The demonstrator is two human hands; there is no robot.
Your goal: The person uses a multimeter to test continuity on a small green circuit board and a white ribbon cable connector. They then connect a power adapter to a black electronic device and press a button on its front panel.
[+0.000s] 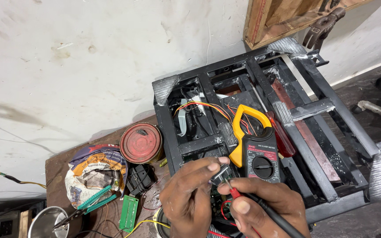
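Brown and scuffed, the wooden desk (57,169) is carrying the work against a stained white wall (89,53). Nearest the camera, the left hand (190,198) is closing its thumb and forefinger on a small grey metal-cased component (221,173), pinching it just above the desk's front edge. The right hand (261,207) is lying immediately to the right of it, fingers curled around a red-tipped black test probe (243,198) whose long axis is running from lower right up to upper left, so the tip is pointing at the underside of the pinched component and is touching it or nearly so; the right hand is the nearer one to that contact point. Just beyond the knuckles, a black and yellow clamp meter (257,150) is resting on a black metal frame (318,145), its round dial toward the hands and its yellow loop pointing away, with a white label strip above the dial. A red-handled screwdriver (281,134) is lying beside it. To the left, a green circuit board (129,212), green-handled pliers (91,203) and a crumpled printed paper packet (94,169) in blue, orange and white are sitting near a round rusty red tin (141,143). Farthest off, a wooden crate (278,17) is leaning by the wall.
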